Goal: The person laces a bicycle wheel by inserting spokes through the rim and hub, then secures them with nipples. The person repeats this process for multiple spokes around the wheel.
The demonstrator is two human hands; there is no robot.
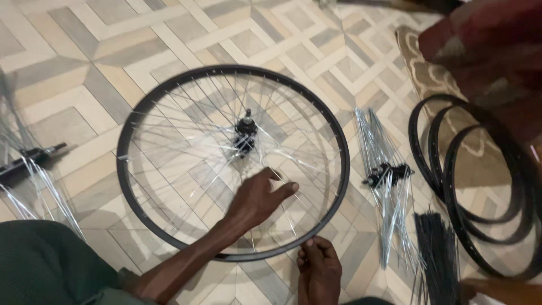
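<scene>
A bicycle wheel with a black rim lies flat on the patterned tile floor, its black hub in the middle and thin silver spokes fanning out. My left hand reaches over the rim into the spokes, fingertips pinching a spoke just right of and below the hub. My right hand sits at the near edge of the rim, fingers curled on it from outside.
Right of the wheel lies a second hub with loose silver spokes, a bundle of black spokes, and several bare black rims stacked together. Another hub with spokes lies at the left edge. A patterned cushion is at upper right.
</scene>
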